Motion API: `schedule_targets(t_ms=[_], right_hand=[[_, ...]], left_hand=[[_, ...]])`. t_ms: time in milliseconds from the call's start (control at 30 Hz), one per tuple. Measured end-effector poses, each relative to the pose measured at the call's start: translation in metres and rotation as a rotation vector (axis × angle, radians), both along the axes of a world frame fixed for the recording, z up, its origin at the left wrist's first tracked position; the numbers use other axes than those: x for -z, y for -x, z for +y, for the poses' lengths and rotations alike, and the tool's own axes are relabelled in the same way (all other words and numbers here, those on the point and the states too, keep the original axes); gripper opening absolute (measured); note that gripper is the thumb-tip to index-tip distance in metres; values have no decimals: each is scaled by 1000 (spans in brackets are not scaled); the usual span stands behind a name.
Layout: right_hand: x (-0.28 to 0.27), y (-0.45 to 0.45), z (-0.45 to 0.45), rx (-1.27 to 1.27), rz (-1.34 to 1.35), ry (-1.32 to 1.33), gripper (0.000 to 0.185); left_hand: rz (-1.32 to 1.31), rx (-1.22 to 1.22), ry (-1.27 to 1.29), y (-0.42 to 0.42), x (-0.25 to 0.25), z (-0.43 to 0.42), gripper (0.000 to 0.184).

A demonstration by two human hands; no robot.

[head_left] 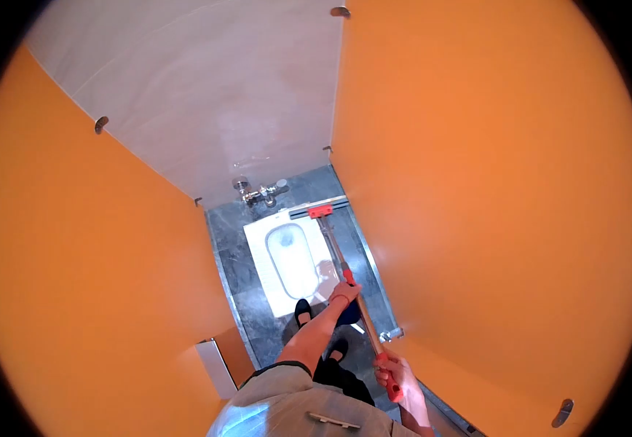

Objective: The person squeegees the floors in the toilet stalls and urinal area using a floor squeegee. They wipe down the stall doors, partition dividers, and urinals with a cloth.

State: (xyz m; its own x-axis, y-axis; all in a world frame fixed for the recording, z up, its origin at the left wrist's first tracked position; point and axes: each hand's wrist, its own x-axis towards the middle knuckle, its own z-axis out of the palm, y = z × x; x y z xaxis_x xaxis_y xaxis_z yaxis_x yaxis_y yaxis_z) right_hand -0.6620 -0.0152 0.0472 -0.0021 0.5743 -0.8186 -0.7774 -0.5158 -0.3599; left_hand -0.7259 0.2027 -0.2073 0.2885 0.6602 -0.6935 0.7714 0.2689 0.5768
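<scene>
Head view: both our hands clamp a long squeegee (369, 325), metallic with red fittings, left hand (345, 292) midway, right hand (397, 374) at the red grip (394, 391). Its wide blade (300, 214) reaches beyond them, near a white squat toilet (294, 266), chrome pipework (263, 194) and, rightward, an orange partition (491, 182) hemming us in.

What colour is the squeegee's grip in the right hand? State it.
Red; the grip shows best in the head view.

- A long squeegee (365, 313) is slanting, its metallic pole (336, 248) carrying red fittings (349, 277).
- Its wide, red-centred blade (321, 211) is stretching across the far right corner of the squat toilet (261, 264).
</scene>
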Motion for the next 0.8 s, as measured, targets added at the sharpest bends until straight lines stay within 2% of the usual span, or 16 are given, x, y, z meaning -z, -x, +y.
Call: schedule_targets(t_ms=[33,67,200,233,367,433,600,667,800], right_hand=[[11,-2,-9,105,26,-17,15],[11,-6,-23,117,33,-17,15],[-20,-12,-99,245,80,84,18],[-28,-11,-119,213,50,125,15],[-49,-9,-185,83,-45,249,13],[-51,-8,-206,50,-66,278,13],[-50,-10,-259,25,-86,298,13],[-48,-10,-273,24,-91,300,14],[-41,-6,-295,23,-103,302,14]], left_hand=[[35,45,75,-12,7,-12,59],[33,37,-6,-20,10,-32,61],[-33,117,42,-35,21,-110,58],[-98,137,68,-35,22,-133,58],[-39,326,126,-33,20,-213,61],[10,308,164,-34,7,-242,63],[23,375,222,-33,-5,-282,67],[-44,393,169,-28,21,-301,67],[8,506,193,-25,-4,-305,66]])
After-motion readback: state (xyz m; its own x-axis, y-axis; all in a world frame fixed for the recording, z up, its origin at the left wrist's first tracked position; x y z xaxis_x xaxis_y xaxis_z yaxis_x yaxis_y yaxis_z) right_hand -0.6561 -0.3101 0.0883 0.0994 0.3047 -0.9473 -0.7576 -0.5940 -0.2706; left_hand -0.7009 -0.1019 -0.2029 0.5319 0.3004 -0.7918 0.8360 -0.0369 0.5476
